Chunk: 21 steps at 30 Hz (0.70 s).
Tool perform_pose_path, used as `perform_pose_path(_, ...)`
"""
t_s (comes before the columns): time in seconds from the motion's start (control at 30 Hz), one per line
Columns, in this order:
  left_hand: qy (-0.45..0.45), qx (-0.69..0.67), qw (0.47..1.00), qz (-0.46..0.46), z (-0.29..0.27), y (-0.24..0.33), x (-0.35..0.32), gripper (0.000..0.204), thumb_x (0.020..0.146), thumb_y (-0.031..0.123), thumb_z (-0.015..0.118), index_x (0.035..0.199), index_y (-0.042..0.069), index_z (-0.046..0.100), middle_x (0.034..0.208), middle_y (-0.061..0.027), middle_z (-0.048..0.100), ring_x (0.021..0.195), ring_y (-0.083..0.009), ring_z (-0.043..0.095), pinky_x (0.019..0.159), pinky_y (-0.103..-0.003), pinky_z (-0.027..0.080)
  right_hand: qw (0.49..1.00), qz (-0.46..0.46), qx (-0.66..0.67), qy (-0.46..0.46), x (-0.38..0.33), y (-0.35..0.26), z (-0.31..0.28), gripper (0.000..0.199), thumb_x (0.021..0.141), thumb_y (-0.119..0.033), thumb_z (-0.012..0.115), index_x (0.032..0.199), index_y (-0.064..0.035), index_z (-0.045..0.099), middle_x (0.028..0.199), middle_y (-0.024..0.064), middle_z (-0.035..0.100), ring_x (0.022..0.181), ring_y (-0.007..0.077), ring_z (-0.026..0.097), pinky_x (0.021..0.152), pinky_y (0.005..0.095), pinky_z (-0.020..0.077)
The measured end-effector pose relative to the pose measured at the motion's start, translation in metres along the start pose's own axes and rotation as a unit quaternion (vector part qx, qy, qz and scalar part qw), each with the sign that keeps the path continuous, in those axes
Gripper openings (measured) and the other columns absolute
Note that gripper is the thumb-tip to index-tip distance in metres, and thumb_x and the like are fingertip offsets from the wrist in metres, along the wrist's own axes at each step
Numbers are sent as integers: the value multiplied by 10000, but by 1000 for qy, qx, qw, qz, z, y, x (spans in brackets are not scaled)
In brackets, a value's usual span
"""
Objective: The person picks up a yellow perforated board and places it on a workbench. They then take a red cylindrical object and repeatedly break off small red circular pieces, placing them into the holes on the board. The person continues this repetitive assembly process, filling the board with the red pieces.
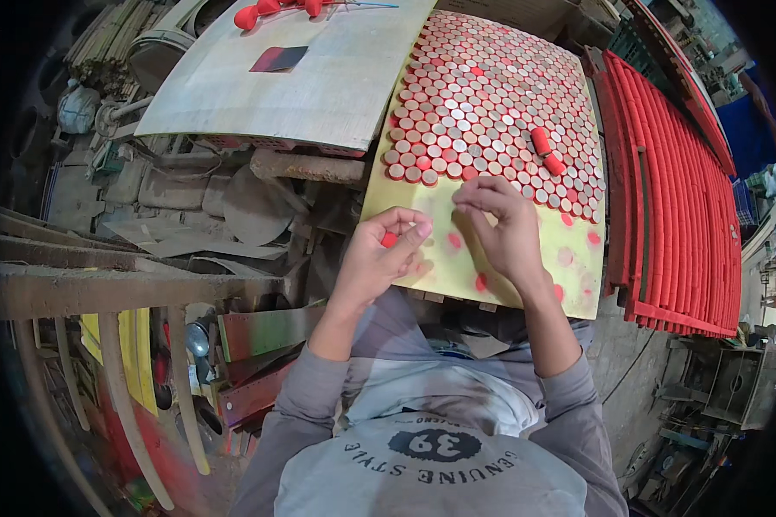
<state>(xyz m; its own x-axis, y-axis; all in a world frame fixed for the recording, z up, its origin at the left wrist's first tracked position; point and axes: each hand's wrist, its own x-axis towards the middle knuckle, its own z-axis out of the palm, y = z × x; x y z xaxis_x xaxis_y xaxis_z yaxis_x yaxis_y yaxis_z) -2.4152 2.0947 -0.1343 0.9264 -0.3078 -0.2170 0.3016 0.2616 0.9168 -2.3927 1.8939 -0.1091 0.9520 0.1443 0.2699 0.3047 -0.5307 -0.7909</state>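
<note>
Head view: my left hand [372, 263] has its fingers curled around a small, rounded red piece [390, 239], above the near part of a flat yellow board [444, 277]. My right hand [504, 222] is over the same board, fingers bent; can't tell if it's gripping anything. Beyond: tightly packed red-sided discs with pale round tops [500, 95], two solid-red cylinders [540, 140] lying on them.
</note>
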Motion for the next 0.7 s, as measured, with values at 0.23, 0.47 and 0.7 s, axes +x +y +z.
perform_pose_path(0.23,-31,42,999,-9,-14,-5,4,202,951,222,688,954,21,669,682,63,538,587,-6,442,542,-183,362,996,9,-34,84,8,20,36,106,815,29,709,920,46,704,904,168,697,766,226,690,662,323,565)
perform_pose_path(0.47,-30,78,996,-6,-21,-12,13,190,939,219,703,956,31,683,667,82,502,612,-8,409,565,-195,343,989,113,-41,91,29,19,51,85,811,-19,728,847,33,671,681,141,671,583,226,653,572,322,507)
perform_pose_path(0.7,-49,92,994,24,-23,-15,19,166,974,174,649,993,9,654,679,57,497,551,-7,384,482,-191,301,987,102,-79,100,38,24,54,110,805,-53,742,833,24,669,686,145,670,580,242,649,568,340,503)
